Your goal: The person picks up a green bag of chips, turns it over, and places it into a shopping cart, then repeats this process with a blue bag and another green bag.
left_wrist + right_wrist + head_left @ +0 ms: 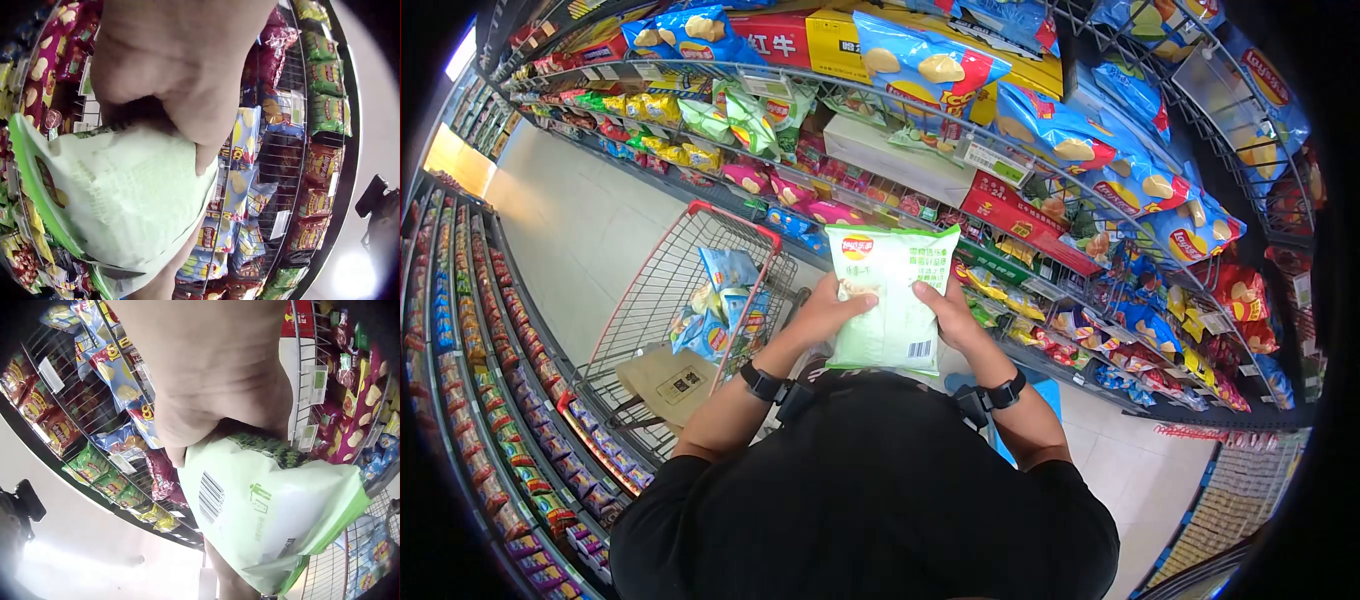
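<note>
A pale green, puffed-up bag of chips (885, 310) is held upright in front of the torso. My left hand (825, 312) grips its left edge, the thumb lying across the printed panel. On the opposite edge my right hand (952, 312) grips it the same way, thumb on the near face. The fingers behind the bag are hidden in the head view. A barcode and disposal symbol show on the bag (250, 506) in the right wrist view. The left wrist view catches its bright green end seam, with my left hand (181, 75) above.
To the left stands a wire shopping cart (735, 222) with a red rim, carrying blue chip bags (722, 310) and a tan carrier bag (668, 388). Ahead, wire shelves hold many snack packets, including blue chip bags (925, 65) up high. Another snack shelf (490, 400) runs along the left.
</note>
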The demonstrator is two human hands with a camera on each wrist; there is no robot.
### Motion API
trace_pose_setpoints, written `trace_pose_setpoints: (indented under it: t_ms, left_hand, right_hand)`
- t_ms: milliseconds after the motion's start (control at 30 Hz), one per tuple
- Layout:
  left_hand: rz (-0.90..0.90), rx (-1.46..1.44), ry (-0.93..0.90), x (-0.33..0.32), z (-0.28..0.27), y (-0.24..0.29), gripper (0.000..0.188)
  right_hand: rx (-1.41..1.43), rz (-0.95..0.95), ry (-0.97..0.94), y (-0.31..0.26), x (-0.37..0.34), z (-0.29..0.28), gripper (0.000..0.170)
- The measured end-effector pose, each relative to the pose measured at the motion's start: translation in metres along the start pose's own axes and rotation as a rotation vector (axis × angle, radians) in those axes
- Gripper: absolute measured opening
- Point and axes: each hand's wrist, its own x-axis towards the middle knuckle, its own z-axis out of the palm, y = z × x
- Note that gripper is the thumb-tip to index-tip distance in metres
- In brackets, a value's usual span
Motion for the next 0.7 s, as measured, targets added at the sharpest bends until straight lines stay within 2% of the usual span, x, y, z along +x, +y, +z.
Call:
trace_pose_setpoints:
  t_ms: [167, 267, 333, 367, 467, 633, 700]
  left_hand:
    - [0.012, -0.048, 0.082, 0.001, 0.002, -0.003, 0.051]
    - [0.026, -0.099, 0.181, 0.005, 0.002, -0.005, 0.051]
    - [0.03, -0.169, 0.239, 0.007, -0.001, -0.004, 0.051]
    - [0.033, -0.187, 0.231, 0.009, -0.003, -0.006, 0.052]
    - [0.03, -0.195, 0.19, 0.01, -0.005, -0.012, 0.054]
    - [0.057, -0.08, 0.049, 0.005, 0.003, -0.008, 0.057]
    - [0.016, -0.085, 0.042, 0.005, 0.003, -0.006, 0.061]
  right_hand:
    - [0.095, 0.05, -0.009, 0.003, 0.001, 0.001, 0.061]
    - [0.058, 0.104, -0.034, 0.002, -0.004, 0.006, 0.065]
    - [-0.077, 0.068, -0.05, 0.003, -0.004, 0.008, 0.063]
    - [-0.144, 0.05, -0.058, 0.003, -0.003, 0.009, 0.062]
    - [-0.03, 0.087, -0.022, 0.001, -0.001, 0.008, 0.062]
    - [0.022, 0.089, 0.041, 0.003, 0.004, 0.002, 0.061]
    - [0.033, 0.104, 0.04, 0.0, 0.004, 0.003, 0.061]
